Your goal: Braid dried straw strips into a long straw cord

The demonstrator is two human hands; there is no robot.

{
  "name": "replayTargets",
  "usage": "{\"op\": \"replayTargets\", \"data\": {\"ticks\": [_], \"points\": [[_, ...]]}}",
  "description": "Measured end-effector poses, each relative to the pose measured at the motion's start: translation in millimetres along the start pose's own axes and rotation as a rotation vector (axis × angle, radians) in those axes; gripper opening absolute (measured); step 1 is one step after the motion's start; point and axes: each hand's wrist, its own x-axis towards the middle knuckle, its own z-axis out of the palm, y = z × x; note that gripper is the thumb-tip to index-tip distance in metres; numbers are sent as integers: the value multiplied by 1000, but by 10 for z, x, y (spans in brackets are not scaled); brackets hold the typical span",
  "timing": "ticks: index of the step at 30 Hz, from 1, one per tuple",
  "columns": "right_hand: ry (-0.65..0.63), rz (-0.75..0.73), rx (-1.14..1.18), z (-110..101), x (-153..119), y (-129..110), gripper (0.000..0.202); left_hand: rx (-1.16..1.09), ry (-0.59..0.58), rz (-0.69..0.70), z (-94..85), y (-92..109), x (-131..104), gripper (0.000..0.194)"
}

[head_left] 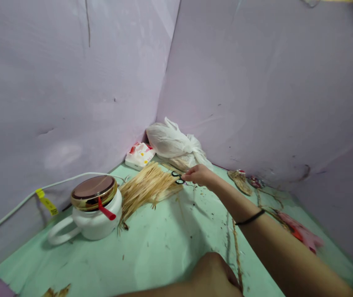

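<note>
My right hand (197, 175) reaches out to the far side and pinches the dark-handled scissors (178, 177) by the finger loops. The scissors lie against the end of a bundle of pale dried straw strips (151, 183). Low in the view, my left hand (213, 275) is curled closed, its fingertips mostly hidden. A twisted straw cord (237, 247) runs down into its fingers.
A white mug (97, 222) with a gold-rimmed lid and red spout stands left of the straw. Behind are a tissue pack (139, 155) and a white plastic bag (173, 142). Woven straw soles (240, 181) and a pink cloth piece (300, 231) lie right. A white cable (18, 210) runs left.
</note>
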Motion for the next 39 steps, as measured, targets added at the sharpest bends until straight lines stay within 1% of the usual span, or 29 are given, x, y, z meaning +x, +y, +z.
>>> {"op": "replayTargets", "data": {"ticks": [2, 4, 6, 8, 9, 11, 13, 15, 17, 19, 20, 22, 24, 27, 29, 32, 35, 39], "points": [[7, -64, 29, -103, 5, -48, 20, 17, 17, -40, -18, 79, -63, 27], [-33, -114, 201, -235, -27, -129, 16, 27, 29, -67, -33, 156, -124, 30], [-59, -118, 366, -372, -116, -181, 10, 38, 32, -41, -41, 200, -161, 33], [-30, -66, 376, -480, -276, -131, 12, 59, 27, 22, -39, 193, -159, 34], [-23, -30, 344, -515, -386, -54, 16, 78, 27, 51, -35, 173, -146, 32], [-51, 24, 336, -536, -668, 192, 24, 107, 33, 88, -26, 117, -101, 24], [-75, 45, 483, -494, -1004, 511, 25, 102, 38, 107, -17, 67, -53, 15], [-77, 78, 632, -400, -1342, 838, 27, 78, 16, 117, -13, 45, -25, 9], [-82, 96, 769, -282, -1618, 1121, 32, 59, -9, 132, -15, 54, -31, 7], [-52, 113, 869, -170, -1795, 1333, 40, 33, -32, 152, -17, 83, -64, 9], [-38, 114, 884, -125, -1846, 1410, 39, 13, -44, 156, -17, 102, -85, 10], [-16, 110, 879, -67, -1893, 1508, 36, -33, -60, 141, -12, 141, -127, 12], [-21, 125, 868, -52, -1902, 1552, 33, -74, -61, 105, -2, 178, -158, 16], [-102, 159, 887, -80, -1905, 1576, 27, -90, -37, 48, 16, 228, -187, 21], [-151, 154, 922, -105, -1911, 1591, 24, -73, -31, 31, 28, 258, -202, 22], [-170, 138, 952, -118, -1913, 1627, 24, -58, -28, 24, 42, 295, -223, 23], [-159, 140, 900, -104, -1907, 1659, 21, -62, -14, 22, 49, 315, -235, 26], [-165, 132, 804, -89, -1920, 1658, 12, -75, -6, 25, 48, 311, -227, 24]]}}
